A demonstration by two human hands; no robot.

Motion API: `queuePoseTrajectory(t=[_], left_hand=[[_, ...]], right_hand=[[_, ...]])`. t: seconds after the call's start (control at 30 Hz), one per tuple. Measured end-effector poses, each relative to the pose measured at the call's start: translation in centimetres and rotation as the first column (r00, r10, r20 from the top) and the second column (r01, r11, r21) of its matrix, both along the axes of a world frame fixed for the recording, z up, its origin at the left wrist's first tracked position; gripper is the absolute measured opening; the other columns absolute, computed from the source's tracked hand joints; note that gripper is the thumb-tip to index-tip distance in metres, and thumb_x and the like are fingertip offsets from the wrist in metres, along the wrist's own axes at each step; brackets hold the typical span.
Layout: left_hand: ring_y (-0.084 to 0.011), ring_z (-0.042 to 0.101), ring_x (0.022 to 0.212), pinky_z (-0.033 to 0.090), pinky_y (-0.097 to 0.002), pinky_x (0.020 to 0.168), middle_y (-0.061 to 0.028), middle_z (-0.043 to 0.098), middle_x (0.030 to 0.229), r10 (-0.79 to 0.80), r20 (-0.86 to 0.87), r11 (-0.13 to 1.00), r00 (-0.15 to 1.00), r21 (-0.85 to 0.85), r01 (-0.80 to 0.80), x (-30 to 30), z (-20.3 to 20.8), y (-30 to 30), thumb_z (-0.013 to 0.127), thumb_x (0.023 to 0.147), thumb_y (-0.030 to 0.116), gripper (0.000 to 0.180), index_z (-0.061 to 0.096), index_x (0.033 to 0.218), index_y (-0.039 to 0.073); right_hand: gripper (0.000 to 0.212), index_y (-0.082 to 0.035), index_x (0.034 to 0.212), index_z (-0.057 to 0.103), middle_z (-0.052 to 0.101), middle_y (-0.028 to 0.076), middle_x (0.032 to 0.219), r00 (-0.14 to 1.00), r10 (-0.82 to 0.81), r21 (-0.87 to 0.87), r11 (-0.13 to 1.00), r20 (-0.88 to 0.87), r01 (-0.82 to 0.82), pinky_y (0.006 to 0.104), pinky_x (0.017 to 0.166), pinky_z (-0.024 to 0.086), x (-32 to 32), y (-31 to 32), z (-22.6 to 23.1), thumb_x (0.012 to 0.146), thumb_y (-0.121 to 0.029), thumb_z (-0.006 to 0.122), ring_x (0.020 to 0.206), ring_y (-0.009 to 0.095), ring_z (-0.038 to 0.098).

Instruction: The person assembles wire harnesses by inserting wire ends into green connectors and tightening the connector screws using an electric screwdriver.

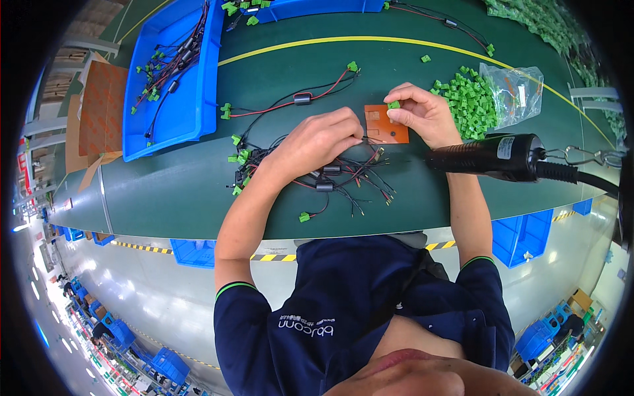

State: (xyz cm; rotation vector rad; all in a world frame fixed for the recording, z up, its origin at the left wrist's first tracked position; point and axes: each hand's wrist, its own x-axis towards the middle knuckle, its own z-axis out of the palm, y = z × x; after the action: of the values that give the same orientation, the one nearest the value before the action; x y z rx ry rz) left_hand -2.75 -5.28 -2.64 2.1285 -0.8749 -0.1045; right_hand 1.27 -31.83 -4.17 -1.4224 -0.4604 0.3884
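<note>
Green connector (394, 105): light, stiff by appearance

Right hand (424, 116) pinches it, thumb to forefinger, at twelve o'clock on the orange plate (382, 125). Left hand (322, 140) is curled at nine o'clock; any hold on wires (354, 173) cannot be told. Connector's sides should suit gripping; wires, apparently limp, near their ends.

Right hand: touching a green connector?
Touching. The head view shows the right hand pinching a small green connector between thumb and forefinger.
</note>
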Motion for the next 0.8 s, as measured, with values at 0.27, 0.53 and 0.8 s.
queuePoseTrajectory(t=[0.27, 0.53, 0.8], left_hand=[[-0.0287, 0.066, 0.091, 0.054, -0.0426, 0.078, -0.0056, 0.063, 0.103, -0.08, 0.16, 0.997, 0.984, 0.024, 0.077, -0.3, -0.6, -0.1, 0.08, 0.082, 0.009, 0.019, 0.067, 0.097, 0.005], [-0.0309, 0.067, 0.087, 0.055, -0.0387, 0.074, -0.0095, 0.065, 0.097, 0.008, 0.064, 0.992, 0.998, -0.128, 0.001, -0.3, -0.4, -0.1, 0.077, 0.086, 0.005, 0.017, 0.068, 0.099, 0.0], [-0.0182, 0.071, 0.076, 0.056, -0.0333, 0.069, -0.0107, 0.068, 0.088, 0.139, -0.407, 0.959, 0.903, -0.171, -0.225, -1.0, 0.8, -0.9, 0.065, 0.102, 0.009, 0.015, 0.068, 0.107, -0.005]], right_hand=[[0.028, 0.002, 0.124, 0.068, 0.067, 0.005, 0.119, 0.996, -0.066, -0.091, 0.994, -0.055, 0.06, 0.029, 0.1, 0.054, -0.4, 0.2, 0.5, 0.096, -0.002, 0.073, 0.11, 0.013, 0.066], [0.026, 0.003, 0.121, 0.069, 0.065, 0.007, 0.12, 1.0, -0.025, -0.034, 0.999, 0.017, 0.026, 0.0292, 0.1, 0.055, -0.5, 0.3, 0.1, 0.096, 0.003, 0.07, 0.111, 0.014, 0.065], [0.025, 0.003, 0.119, 0.071, 0.067, 0.009, 0.118, 0.999, -0.032, -0.084, 0.996, -0.017, 0.031, 0.0298, 0.097, 0.058, -1.2, 1.2, 0.3, 0.095, 0.005, 0.07, 0.11, 0.017, 0.067]])
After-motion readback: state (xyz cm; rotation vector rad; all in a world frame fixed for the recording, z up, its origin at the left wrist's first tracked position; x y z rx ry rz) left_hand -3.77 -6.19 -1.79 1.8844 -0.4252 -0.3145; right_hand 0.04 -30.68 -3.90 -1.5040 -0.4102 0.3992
